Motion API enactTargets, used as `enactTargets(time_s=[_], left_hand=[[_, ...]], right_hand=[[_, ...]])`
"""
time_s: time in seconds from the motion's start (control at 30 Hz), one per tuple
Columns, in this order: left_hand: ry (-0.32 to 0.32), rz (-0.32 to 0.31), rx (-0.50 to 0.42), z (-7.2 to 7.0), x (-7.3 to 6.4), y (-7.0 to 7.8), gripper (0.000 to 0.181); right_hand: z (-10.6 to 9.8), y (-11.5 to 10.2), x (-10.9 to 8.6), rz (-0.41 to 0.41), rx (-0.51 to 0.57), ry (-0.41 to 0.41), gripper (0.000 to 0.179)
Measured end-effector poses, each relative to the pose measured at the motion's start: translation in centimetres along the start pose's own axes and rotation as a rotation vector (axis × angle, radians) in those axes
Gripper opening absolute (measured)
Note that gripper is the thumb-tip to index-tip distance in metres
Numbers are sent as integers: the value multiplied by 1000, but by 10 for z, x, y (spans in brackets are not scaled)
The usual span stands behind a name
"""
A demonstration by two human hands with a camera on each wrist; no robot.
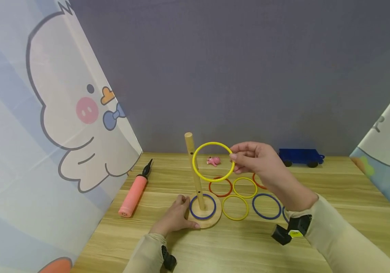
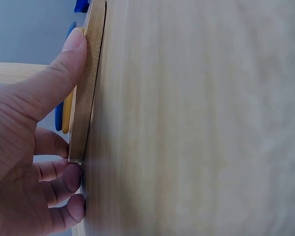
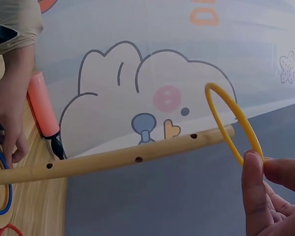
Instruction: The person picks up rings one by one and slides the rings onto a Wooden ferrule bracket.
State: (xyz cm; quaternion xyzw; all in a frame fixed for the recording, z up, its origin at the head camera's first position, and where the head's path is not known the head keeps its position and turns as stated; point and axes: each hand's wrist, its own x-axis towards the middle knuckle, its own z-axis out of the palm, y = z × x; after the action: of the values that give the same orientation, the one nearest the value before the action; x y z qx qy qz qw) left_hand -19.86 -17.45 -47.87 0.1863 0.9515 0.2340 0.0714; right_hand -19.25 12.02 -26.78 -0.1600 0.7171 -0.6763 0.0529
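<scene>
Right sleeve (image 1: 348, 235): nearest of all, pale, slanting up to the right hand (image 1: 260, 163).
Right hand: thumb and fingertips pinch the raised yellow ring (image 1: 213, 143) by the edge nearest the palm.
Raised ring: tipped up on edge in the air, left of the right hand, close to the upper post (image 1: 189, 142); I see no threading, and cannot tell whether they touch.
Handling: looks light, thin, stiff and smooth, so I'd judge it easy to lift but apt to swivel in a pinch; the outer rim is the place to hold, leaving the middle free.
Left hand (image 1: 175, 218): well below the right, thumb and fingers clamped about the edge of the round base (image 1: 218, 210).
Base: wooden, flat on the worktop (image 1: 232, 250), probably steadier for that grip; a blue ring (image 1: 215, 206) lies round the post's foot.
Loose rings (image 1: 248, 207): red, yellow and blue, below the right hand.
Around: coral pump (image 1: 133, 197) left of the left hand; pink figurine (image 1: 215, 161) beyond both; blue cart (image 1: 301, 156) right of the right hand.
</scene>
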Motion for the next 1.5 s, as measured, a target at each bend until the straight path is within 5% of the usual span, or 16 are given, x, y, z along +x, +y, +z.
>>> enactTargets(time_s=[0.87, 1.13, 1.5], left_hand=[[8, 5, 5, 2, -1, -2, 116], [21, 12, 10, 2, 0, -1, 115], [19, 9, 2, 1, -1, 0, 114]], right_hand=[[33, -15, 23, -129, 237, 64, 27], [38, -5, 29, -93, 284, 87, 23], [38, 25, 30, 34, 207, 100, 29]])
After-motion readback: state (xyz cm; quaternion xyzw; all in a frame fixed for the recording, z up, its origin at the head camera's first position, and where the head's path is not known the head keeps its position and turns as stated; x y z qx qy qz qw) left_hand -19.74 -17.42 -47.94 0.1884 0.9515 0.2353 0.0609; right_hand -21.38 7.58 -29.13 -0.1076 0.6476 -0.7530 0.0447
